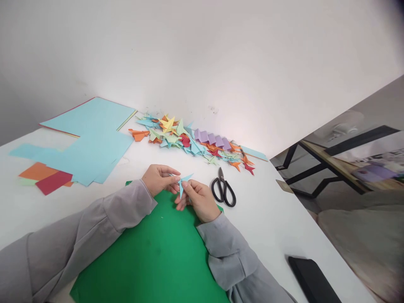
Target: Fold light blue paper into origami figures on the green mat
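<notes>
A small light-blue folded paper figure (181, 182) with pointed ends is held up between my two hands, over the far edge of a green sheet (154, 248). My left hand (160, 179) pinches it from the left with thumb and fingers. From the other side my right hand (199, 198) grips it, the thumb on top and the other fingers curled beneath. Parts of the figure are hidden behind the fingers. Just right of my right hand lie black-handled scissors (223, 187), blades pointing away from me.
Along the wall sits a pile of colourful folded paper figures (170, 134), with a purple pleated strip (213, 139) among them. Large blue sheets (91, 115) and smaller orange and red pieces (55, 183) lie at the left. A black flat object (312, 280) rests near the right front edge.
</notes>
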A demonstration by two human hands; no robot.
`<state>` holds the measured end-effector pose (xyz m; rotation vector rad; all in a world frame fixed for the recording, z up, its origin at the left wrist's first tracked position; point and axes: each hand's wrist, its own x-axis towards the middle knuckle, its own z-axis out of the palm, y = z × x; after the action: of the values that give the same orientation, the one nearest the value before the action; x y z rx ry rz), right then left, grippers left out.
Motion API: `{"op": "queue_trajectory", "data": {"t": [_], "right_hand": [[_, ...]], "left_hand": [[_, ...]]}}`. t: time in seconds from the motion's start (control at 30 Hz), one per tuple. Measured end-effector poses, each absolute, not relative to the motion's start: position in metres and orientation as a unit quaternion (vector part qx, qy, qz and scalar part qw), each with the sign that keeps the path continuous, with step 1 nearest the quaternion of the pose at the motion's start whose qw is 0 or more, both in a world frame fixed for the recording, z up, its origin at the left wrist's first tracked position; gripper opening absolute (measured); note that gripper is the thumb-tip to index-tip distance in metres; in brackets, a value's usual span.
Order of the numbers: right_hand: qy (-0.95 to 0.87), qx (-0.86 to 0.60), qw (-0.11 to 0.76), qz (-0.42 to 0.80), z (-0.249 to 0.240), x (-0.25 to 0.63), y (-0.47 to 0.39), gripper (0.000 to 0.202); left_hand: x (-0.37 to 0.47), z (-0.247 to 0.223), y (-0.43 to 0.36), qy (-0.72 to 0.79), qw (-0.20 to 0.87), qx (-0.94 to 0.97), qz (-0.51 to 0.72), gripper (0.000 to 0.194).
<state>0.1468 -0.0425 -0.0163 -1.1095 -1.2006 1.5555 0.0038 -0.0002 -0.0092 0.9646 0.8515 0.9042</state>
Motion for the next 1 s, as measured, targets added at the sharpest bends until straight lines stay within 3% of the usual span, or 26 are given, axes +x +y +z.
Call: {"op": "queue_trajectory", "data": {"t": [0.4, 0.67, 0.83, 1.0], "right_hand": [[-0.485, -0.420, 0.450, 0.621, -0.0192, 0.1469, -0.0432, 0.039], [-0.469, -0.417, 0.467, 0.623, -0.0219, 0.1491, -0.0422, 0.036], [-0.459, -0.412, 0.479, 0.625, -0.0233, 0.1500, -0.0410, 0.037], [-0.480, -0.410, 0.481, 0.609, -0.0227, 0.1479, -0.0424, 0.035]], "left_hand": [[0.0018, -0.0026, 0.0000, 0.387, 0.735, 0.414, 0.373, 0.035], [0.0001, -0.0010, 0.0027, 0.369, 0.766, 0.391, 0.352, 0.029], [0.0018, 0.0003, 0.0026, 0.384, 0.758, 0.372, 0.374, 0.019], [0.0078, -0.0071, -0.0030, 0.361, 0.763, 0.348, 0.408, 0.025]]}}
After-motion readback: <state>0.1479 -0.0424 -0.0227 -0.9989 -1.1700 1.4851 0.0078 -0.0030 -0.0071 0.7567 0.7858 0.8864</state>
